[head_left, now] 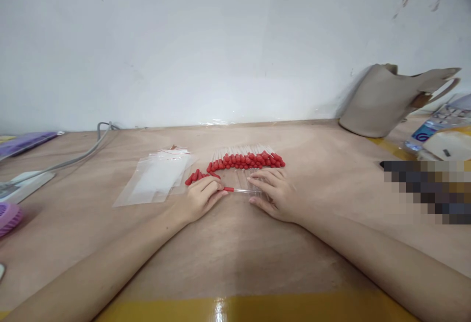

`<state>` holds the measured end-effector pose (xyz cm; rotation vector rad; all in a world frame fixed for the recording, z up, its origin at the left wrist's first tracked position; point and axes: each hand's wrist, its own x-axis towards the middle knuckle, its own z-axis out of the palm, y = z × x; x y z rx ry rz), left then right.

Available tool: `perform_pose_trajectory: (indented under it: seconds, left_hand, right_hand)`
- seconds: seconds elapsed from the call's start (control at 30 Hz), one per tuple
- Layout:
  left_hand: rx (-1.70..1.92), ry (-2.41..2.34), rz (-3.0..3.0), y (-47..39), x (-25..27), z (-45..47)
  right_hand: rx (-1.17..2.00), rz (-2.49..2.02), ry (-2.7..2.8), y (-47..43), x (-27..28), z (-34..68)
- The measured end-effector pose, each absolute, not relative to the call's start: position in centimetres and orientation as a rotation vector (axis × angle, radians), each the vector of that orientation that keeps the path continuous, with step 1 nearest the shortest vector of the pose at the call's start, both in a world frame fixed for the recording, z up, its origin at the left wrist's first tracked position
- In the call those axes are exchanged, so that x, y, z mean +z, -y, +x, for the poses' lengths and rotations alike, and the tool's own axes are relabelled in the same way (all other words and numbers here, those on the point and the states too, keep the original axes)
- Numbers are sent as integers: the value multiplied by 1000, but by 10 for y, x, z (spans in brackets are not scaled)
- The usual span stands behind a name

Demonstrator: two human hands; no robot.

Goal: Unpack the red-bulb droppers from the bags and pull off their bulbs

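Note:
Between my hands lies a glass dropper (243,190) with a red rubber bulb on its left end. My left hand (202,195) pinches that bulb between thumb and fingers. My right hand (274,192) curves round the tube's other end, thumb below and fingers above; exact contact is partly hidden. Loose clear glass tubes (241,177) lie beside the right fingers, partly covered by them. Just behind the left fingers sit several loose red rubber bulbs (196,176). Beyond both hands is a row of droppers with red bulbs (246,160), their glass ends pointing toward the wall.
Clear zip bags (154,177) lie left of the droppers. A grey cable (86,154) runs along the left side, near a purple round object (8,218). At the right stand a beige bag (386,99) and a plastic bottle (430,128). A white wall (221,47) closes the back.

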<state>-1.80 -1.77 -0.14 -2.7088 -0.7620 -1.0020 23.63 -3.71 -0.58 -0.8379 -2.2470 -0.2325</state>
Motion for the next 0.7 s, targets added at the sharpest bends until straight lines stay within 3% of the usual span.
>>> perform_pose_trajectory:
  seconds: [0.7]
  left_hand:
    - [-1015, 543, -2667, 22, 1, 5]
  right_hand:
    - [-223, -756, 2294, 35, -5, 220]
